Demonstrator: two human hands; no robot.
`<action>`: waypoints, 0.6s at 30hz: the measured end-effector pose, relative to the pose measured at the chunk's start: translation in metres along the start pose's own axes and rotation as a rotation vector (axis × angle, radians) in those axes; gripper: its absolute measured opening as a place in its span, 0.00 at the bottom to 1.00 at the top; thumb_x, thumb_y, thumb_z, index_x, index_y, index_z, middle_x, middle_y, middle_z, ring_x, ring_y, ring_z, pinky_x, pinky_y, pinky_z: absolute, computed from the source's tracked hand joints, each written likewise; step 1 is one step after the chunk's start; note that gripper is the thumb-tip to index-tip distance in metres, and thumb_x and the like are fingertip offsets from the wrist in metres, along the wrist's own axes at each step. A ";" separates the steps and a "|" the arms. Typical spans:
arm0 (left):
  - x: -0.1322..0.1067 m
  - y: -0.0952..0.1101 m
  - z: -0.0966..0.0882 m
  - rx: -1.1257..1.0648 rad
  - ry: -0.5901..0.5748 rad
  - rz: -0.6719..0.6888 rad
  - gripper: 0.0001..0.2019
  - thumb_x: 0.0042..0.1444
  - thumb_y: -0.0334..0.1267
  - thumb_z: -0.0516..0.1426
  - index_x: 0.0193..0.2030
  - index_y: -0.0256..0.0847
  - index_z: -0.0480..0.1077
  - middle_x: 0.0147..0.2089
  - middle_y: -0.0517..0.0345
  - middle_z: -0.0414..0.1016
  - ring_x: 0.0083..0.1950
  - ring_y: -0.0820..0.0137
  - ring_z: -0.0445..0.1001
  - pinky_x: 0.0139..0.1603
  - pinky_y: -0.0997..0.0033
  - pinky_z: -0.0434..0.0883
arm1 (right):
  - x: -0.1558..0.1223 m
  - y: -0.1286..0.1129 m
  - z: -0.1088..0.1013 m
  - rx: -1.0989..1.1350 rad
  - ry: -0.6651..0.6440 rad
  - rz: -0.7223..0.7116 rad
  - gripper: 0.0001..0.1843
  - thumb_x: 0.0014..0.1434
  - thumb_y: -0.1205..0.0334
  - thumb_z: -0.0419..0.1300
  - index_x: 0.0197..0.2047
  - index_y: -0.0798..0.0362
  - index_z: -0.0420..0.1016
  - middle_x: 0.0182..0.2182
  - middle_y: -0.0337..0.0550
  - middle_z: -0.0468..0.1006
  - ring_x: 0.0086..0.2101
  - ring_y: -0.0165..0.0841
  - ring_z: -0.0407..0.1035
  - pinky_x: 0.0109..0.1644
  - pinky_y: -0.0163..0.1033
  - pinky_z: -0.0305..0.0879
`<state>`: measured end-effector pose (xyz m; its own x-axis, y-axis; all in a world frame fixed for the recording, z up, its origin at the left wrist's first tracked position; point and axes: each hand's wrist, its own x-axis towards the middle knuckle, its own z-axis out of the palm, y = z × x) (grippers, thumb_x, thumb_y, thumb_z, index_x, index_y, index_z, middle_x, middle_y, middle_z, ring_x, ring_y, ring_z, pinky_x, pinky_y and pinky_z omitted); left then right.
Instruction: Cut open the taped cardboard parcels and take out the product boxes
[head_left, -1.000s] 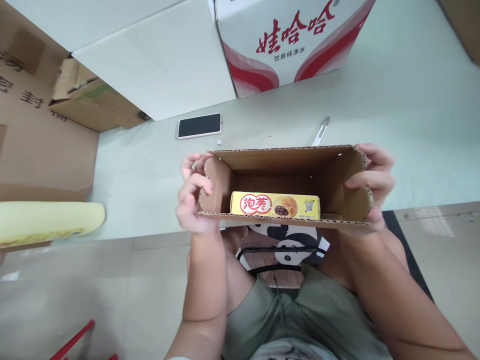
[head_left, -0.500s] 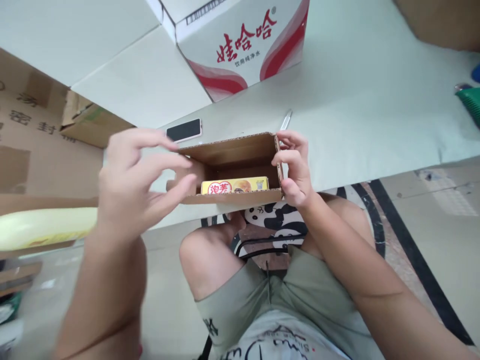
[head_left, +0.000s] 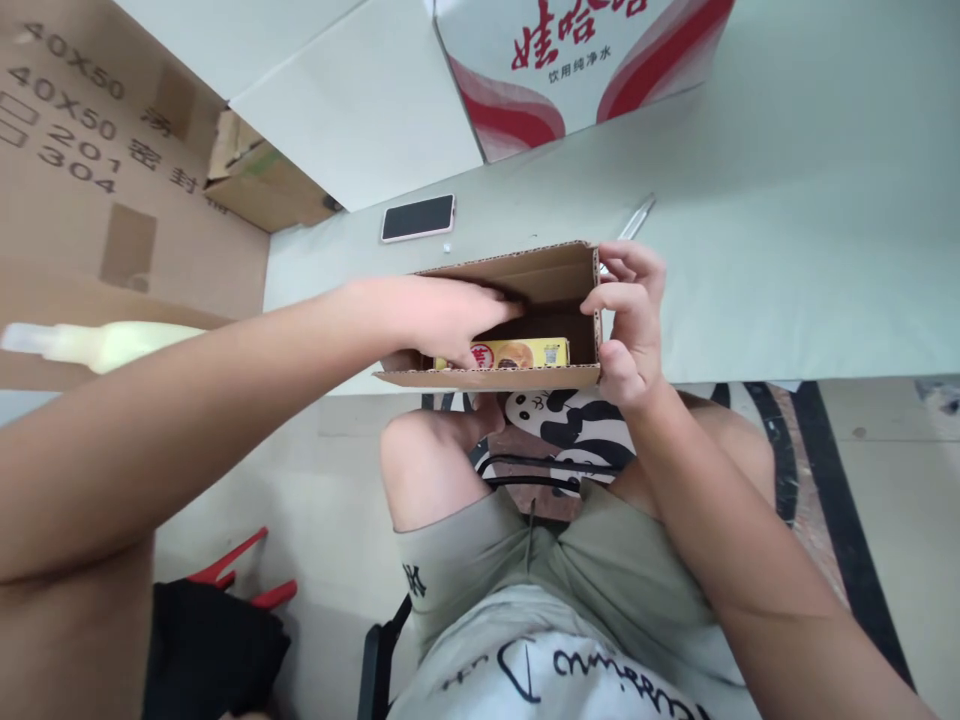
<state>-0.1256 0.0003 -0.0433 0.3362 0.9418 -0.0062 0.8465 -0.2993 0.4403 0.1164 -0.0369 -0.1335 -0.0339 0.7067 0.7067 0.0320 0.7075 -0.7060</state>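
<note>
An open cardboard box (head_left: 495, 379) is at the near edge of the table, its opening facing me. Inside lies a small yellow printed carton (head_left: 534, 354) with a picture of a round pastry on it. My left hand (head_left: 442, 312) reaches into the box from the left. Its fingers are stretched out and its thumb is by the carton's left end; part of the carton is covered by this hand. With thumb and fingers, my right hand (head_left: 631, 325) grips the right edge of the cardboard box.
Behind the box, a phone (head_left: 418, 218) and a clear pen-like object (head_left: 637, 218) lie on the pale table (head_left: 787, 270). A white and red carton (head_left: 577, 100) stands at the back. Large brown cartons (head_left: 127, 245) and a pale yellow bottle (head_left: 142, 343) are on the left.
My left hand has moved right and down from beside the box into its opening, over the yellow carton. My right hand keeps its grip on the box edge. The camera view has shifted.
</note>
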 end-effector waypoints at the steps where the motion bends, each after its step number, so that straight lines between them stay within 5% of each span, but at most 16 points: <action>1: 0.000 0.004 -0.001 -0.031 -0.178 0.010 0.12 0.43 0.44 0.69 0.37 0.50 0.81 0.32 0.58 0.82 0.31 0.58 0.78 0.49 0.53 0.79 | 0.000 0.000 0.000 0.019 0.006 -0.023 0.26 0.67 0.33 0.46 0.47 0.43 0.72 0.61 0.47 0.64 0.61 0.47 0.65 0.72 0.63 0.61; 3: 0.002 0.018 -0.009 -0.014 -0.425 0.005 0.14 0.40 0.42 0.70 0.37 0.50 0.80 0.30 0.58 0.81 0.31 0.56 0.78 0.49 0.52 0.78 | 0.000 -0.001 0.001 0.034 0.020 -0.039 0.24 0.68 0.35 0.47 0.48 0.43 0.73 0.61 0.47 0.64 0.62 0.47 0.66 0.72 0.64 0.61; 8: 0.004 0.048 -0.028 0.218 -0.491 0.031 0.11 0.45 0.45 0.69 0.33 0.49 0.73 0.29 0.58 0.77 0.31 0.56 0.79 0.43 0.59 0.77 | -0.001 0.003 0.001 -0.028 -0.014 0.070 0.32 0.64 0.26 0.44 0.45 0.43 0.74 0.61 0.48 0.64 0.63 0.49 0.64 0.74 0.65 0.59; 12: -0.002 0.063 -0.048 0.181 -0.362 0.062 0.16 0.43 0.47 0.72 0.33 0.48 0.73 0.29 0.60 0.76 0.31 0.57 0.79 0.47 0.57 0.79 | -0.004 0.006 0.000 -0.029 -0.018 0.116 0.32 0.63 0.26 0.48 0.45 0.44 0.73 0.62 0.49 0.64 0.65 0.51 0.63 0.76 0.65 0.57; 18: -0.019 0.084 -0.096 0.179 -0.157 -0.020 0.32 0.39 0.60 0.74 0.44 0.41 0.77 0.35 0.61 0.76 0.44 0.50 0.84 0.65 0.34 0.73 | -0.006 0.008 0.005 -0.067 0.095 0.035 0.31 0.65 0.28 0.48 0.47 0.45 0.73 0.61 0.49 0.61 0.65 0.52 0.63 0.75 0.67 0.57</action>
<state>-0.1000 -0.0279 0.0797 0.3666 0.9167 -0.1591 0.9087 -0.3161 0.2729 0.1116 -0.0361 -0.1437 0.0630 0.7256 0.6852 0.0978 0.6788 -0.7278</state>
